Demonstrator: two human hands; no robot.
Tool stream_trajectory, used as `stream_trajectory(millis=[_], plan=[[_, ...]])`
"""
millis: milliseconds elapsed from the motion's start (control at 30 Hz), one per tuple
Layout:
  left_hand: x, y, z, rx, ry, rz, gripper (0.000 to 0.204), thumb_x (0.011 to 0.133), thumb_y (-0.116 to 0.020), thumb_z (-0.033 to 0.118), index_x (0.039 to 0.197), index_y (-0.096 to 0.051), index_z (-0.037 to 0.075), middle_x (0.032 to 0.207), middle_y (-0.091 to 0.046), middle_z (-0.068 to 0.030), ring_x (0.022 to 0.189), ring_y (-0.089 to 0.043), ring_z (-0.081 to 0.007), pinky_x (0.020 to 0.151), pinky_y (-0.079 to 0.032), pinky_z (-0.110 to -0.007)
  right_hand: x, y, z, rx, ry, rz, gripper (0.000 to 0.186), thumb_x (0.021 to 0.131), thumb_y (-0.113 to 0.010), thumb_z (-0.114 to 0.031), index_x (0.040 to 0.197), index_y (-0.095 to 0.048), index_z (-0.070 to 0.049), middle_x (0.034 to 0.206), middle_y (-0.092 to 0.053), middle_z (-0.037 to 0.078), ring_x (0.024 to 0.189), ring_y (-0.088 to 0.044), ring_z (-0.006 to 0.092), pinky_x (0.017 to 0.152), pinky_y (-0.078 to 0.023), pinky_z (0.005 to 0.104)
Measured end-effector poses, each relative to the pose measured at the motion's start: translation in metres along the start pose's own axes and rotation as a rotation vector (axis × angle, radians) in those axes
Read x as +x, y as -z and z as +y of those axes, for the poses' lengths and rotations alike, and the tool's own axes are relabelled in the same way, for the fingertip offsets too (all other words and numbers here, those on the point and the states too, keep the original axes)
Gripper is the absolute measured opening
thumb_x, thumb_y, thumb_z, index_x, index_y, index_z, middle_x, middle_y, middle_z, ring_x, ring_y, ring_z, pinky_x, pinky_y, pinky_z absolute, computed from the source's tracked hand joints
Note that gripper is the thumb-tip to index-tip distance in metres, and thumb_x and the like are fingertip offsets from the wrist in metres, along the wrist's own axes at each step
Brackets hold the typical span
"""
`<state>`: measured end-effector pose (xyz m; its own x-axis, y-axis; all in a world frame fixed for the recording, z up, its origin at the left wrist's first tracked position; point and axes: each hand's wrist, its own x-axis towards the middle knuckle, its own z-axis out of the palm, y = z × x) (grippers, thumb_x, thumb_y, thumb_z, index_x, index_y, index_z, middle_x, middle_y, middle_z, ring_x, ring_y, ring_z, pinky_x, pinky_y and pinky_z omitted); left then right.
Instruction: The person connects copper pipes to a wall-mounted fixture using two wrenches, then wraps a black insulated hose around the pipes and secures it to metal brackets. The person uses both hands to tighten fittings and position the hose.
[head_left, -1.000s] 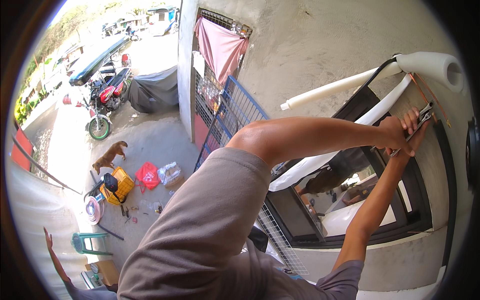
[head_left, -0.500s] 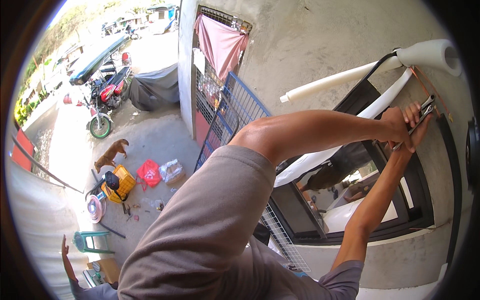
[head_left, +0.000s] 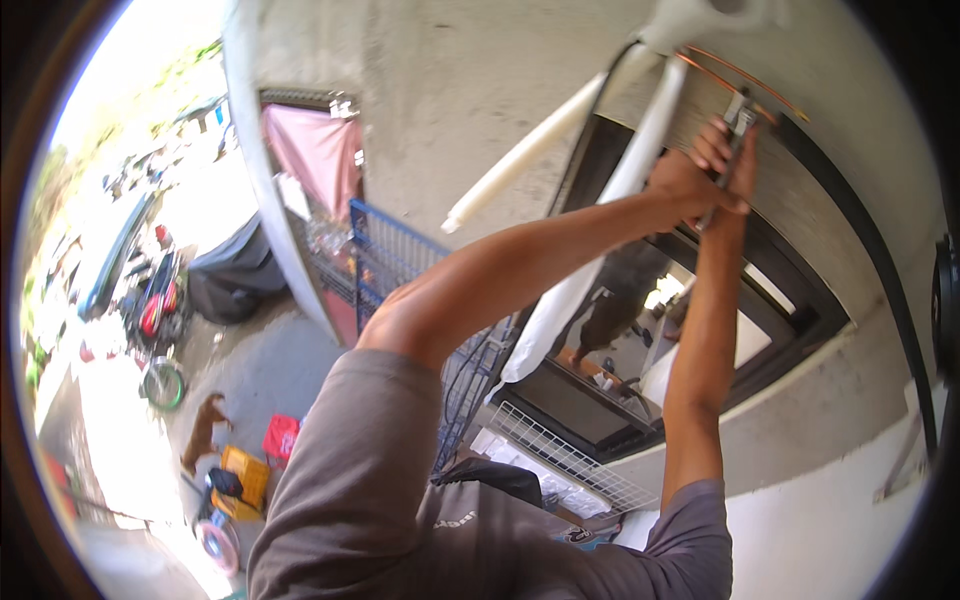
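Toward 8 o'clock stands a yellow crate (head_left: 252, 485) with a black bag (head_left: 226, 483) against it; what the crate holds can't be made out. Just beside it, between 1 and 2 o'clock, lies a red plastic bag (head_left: 282, 438), its contents hidden too.

Since half a second ago the view has swung: the crate sits lower, the wrenches (head_left: 741, 118) have shifted from near 3 o'clock to 2 o'clock, and a co-worker's arm has left the frame.

The fingers of the left hand (head_left: 685, 188) and right hand (head_left: 743, 165) are clamped on the wrenches, whose heads jut past them toward 12 o'clock, near thin copper tubes (head_left: 707, 73); contact there is unclear.
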<state>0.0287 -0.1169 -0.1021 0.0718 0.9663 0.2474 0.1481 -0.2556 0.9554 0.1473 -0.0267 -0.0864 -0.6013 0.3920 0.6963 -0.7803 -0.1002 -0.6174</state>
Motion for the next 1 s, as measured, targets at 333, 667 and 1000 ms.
stream_trajectory(millis=[333,667,1000], plan=[[-0.008,-0.002,0.004,-0.17,-0.101,-0.048,0.044,0.068,-0.098,0.022,0.088,-0.063,0.003,0.08,-0.067,-0.0052,0.062,-0.066,-0.0138,0.048,-0.053,-0.028,0.003,-0.015,0.007,-0.128,0.074,0.028,0.065,0.098,-0.049,-0.071,0.099,-0.052,-0.006,0.066,-0.04,-0.006,0.052,-0.044,0.0063,0.057,-0.05,0.0276],[-0.011,0.013,0.0,-0.185,-0.076,-0.259,0.048,0.082,-0.085,0.052,0.074,-0.06,0.012,0.066,-0.064,-0.0024,0.058,-0.063,-0.0118,0.052,-0.045,-0.025,0.002,-0.015,0.003,-0.092,0.011,0.087,0.071,0.1,-0.034,-0.075,0.1,-0.053,-0.006,0.067,-0.039,-0.004,0.055,-0.046,0.0126,0.062,-0.051,0.0356],[-0.008,0.0,0.006,-0.09,-0.029,-0.185,0.041,0.079,-0.091,0.038,0.08,-0.061,0.01,0.069,-0.061,-0.0015,0.057,-0.06,-0.0119,0.053,-0.045,-0.028,0.005,0.002,0.0,-0.038,0.003,0.011,0.079,0.089,-0.042,-0.085,0.094,-0.056,-0.008,0.062,-0.039,-0.006,0.051,-0.044,0.0107,0.059,-0.051,0.0349]])
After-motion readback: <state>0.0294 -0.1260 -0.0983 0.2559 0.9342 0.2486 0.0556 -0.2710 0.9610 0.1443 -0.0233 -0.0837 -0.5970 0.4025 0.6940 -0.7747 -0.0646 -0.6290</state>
